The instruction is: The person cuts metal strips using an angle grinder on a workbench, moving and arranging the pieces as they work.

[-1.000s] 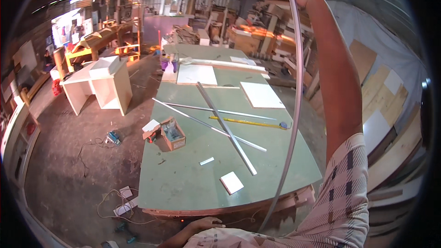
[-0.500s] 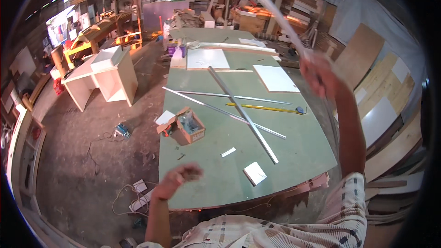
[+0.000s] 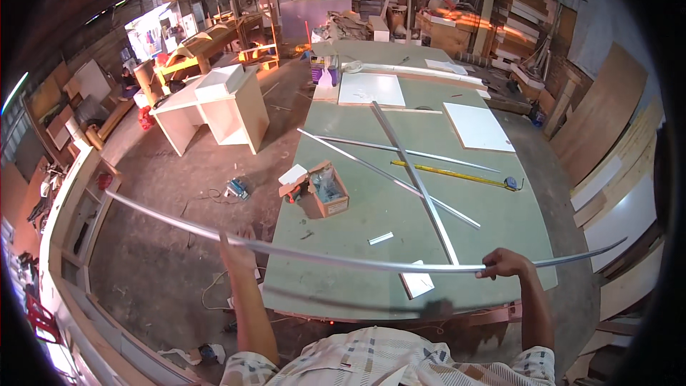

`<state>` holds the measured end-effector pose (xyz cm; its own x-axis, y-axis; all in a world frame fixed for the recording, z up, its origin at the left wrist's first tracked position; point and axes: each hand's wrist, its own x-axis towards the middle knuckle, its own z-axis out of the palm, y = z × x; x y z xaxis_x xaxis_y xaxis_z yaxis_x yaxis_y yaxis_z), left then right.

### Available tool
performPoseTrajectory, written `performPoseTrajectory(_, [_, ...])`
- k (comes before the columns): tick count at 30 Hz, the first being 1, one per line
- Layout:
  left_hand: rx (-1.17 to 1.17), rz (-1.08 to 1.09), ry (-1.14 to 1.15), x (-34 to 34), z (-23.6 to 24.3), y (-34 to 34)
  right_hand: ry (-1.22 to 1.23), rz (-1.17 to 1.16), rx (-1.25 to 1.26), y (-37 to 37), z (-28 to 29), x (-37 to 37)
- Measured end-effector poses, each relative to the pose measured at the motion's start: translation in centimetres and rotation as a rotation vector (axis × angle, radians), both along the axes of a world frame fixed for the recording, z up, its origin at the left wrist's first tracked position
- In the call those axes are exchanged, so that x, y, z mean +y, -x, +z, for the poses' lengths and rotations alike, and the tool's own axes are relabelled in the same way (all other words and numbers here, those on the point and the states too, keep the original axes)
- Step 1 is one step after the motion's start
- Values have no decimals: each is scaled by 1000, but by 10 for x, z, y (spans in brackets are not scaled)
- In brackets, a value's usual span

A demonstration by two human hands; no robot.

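A long silvery metal strip (image 3: 371,264) spans the space above the near end of the green table (image 3: 364,229), bent by the lens. My left hand (image 3: 239,256) holds it left of the table, its fingers slightly blurred. My right hand (image 3: 504,263) is closed around the strip above the table's right side. Below it lies a small white block (image 3: 418,284), partly covered by the strip. Further up the table, a wider metal bar (image 3: 421,186) crosses two thin metal rods (image 3: 386,173). An extended yellow tape measure (image 3: 457,173) lies among them.
An open cardboard box (image 3: 329,193) with plastic bags stands on the table's left side. White panels (image 3: 477,126) lie farther back. A pale desk frame (image 3: 236,118) and a blue power tool (image 3: 237,189) are on the floor at left. Boards (image 3: 597,111) lean at right.
The strip has swung from raised, pointing up and away in my right hand, to level across my front. My left hand has taken hold of it. My right hand has come down. The view has shifted left.
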<state>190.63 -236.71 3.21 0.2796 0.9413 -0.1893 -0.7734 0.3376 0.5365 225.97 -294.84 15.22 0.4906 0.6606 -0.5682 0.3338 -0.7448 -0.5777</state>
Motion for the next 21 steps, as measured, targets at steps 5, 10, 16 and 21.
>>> performPoseTrajectory(5, [121, 117, 403, -26, -121, 48, 326, 64, -37, -86, -113, -123])
performPoseTrajectory(10, [482, -176, 186, -82, -150, 63, 759, 243, -383, -165, -199, -205])
performPoseTrajectory(16, [718, -386, 272, -178, -140, 5, 103, -114, -555, -133, -187, -126])
performPoseTrajectory(21, [612, -515, 288, -228, -133, -43, -365, -162, -445, -85, -212, 18])
